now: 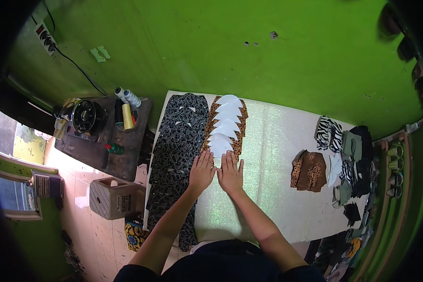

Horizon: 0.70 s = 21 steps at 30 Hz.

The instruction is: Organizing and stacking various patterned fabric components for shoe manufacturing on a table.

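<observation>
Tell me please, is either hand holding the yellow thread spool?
No: both the left hand and right hand lie flat on the table, the yellow spool far left.

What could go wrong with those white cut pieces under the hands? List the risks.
1. The white pieces overlap in a loose row on the leopard-print strip; a sideways push by either hand, left or right, may knock them out of line.
2. The black patterned fabric hangs past the table's near edge and might slide off.

Bright green wall point(221, 42), pale tiled floor point(94, 235), dark sewing table point(103, 150) left; window point(14, 141), wooden shelf point(399, 188) right
</observation>
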### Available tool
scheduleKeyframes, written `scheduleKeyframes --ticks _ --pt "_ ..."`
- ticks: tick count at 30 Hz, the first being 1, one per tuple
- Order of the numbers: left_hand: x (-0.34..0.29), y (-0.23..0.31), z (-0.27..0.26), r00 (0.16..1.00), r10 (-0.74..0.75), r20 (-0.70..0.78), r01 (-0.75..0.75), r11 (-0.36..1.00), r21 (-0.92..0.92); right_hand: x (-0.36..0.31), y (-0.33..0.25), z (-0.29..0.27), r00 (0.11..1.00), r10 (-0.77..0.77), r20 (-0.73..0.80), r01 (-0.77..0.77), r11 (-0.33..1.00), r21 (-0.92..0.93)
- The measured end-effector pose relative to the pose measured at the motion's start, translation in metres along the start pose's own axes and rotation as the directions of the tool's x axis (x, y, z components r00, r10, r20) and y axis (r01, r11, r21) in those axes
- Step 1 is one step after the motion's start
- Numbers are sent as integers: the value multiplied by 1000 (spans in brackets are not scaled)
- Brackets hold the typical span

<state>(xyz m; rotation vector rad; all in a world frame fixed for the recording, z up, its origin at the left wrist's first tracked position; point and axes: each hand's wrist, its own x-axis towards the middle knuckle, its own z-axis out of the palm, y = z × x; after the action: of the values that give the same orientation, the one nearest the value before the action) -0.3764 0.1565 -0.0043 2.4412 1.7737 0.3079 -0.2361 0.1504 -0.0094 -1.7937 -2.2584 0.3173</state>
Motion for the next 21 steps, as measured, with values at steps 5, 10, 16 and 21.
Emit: scheduleKeyframes --ticks 5,10,16,21 --pt "3 22 -11 1000 11 20 -11 1000 -23 -12 16 -24 995 13 -95 6 980 198" --pt "1 83 -11 981 175 -80 -192 913 -360 -62 68 -60 929 175 -326 -43 926 374" --pt "13 181 1 951 306 48 -245 837 -489 -116 156 -107 757 369 -540 -174 909 379" --pt "45 260 1 914 406 3 -359 812 -461 -142 238 -134 748 335 -573 -228 940 252"
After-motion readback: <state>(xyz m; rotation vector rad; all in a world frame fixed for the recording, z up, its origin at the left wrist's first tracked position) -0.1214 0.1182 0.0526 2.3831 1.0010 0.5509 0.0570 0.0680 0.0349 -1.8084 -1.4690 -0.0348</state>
